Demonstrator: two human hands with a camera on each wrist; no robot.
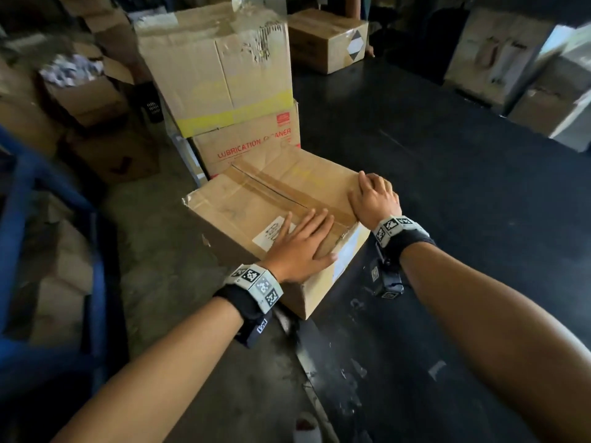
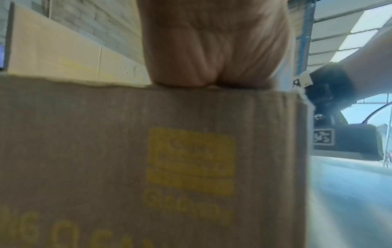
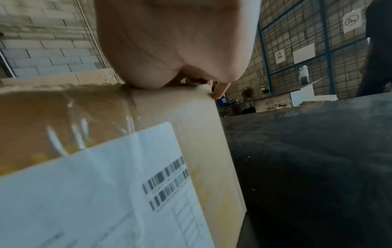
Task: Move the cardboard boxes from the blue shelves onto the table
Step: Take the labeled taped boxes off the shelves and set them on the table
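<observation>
Seen from the head camera: a taped cardboard box (image 1: 271,215) sitting on the near left edge of a dark table (image 1: 447,193), its left part overhanging the floor. Left hand (image 1: 300,247) lying flat on the box top, fingers straight and spread, palm down beside a white label (image 1: 271,233) and the brown tape seam. Right hand (image 1: 374,196) resting on the right top edge of the same box, fingers bent over the far corner, gripping lightly rather than pinching. Black wrist bands with printed markers on both forearms. From the left wrist camera, the heel of the palm pressed on the box rim above a yellow logo (image 2: 191,161). From the right wrist camera, a barcode sticker (image 3: 106,193) on the box side. Behind, a tall stack of boxes (image 1: 220,81) at the table's left edge and another box (image 1: 326,39) at the far end. Blue shelf frame (image 1: 19,219) at left.
</observation>
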